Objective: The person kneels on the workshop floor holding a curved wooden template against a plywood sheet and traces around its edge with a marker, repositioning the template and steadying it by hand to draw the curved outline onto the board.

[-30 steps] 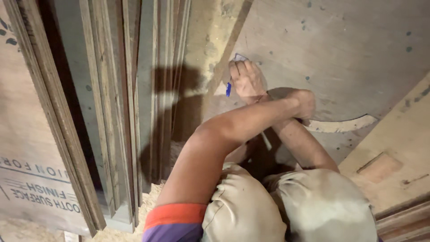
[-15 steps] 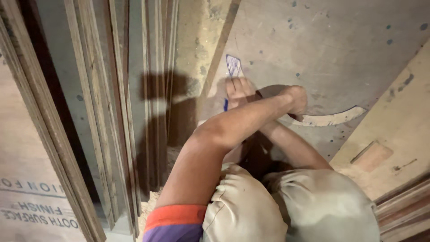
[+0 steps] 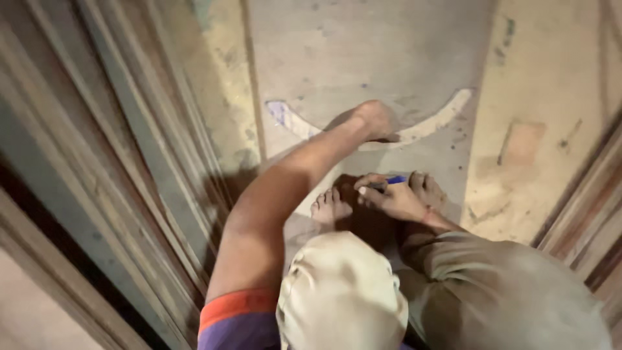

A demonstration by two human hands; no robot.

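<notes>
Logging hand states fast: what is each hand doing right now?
Left hand: closed, pressing on the curved wooden piece.
Right hand: closed on a blue pen, held near the feet.

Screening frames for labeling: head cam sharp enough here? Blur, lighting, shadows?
Head view: dim warm light, soft overall. The stacked boards at left are streaked with motion blur. The left hand on the curved template and the right hand with the blue pen are soft-edged but readable. A dark shadow falls under the left arm and around the feet. No glare.
</notes>
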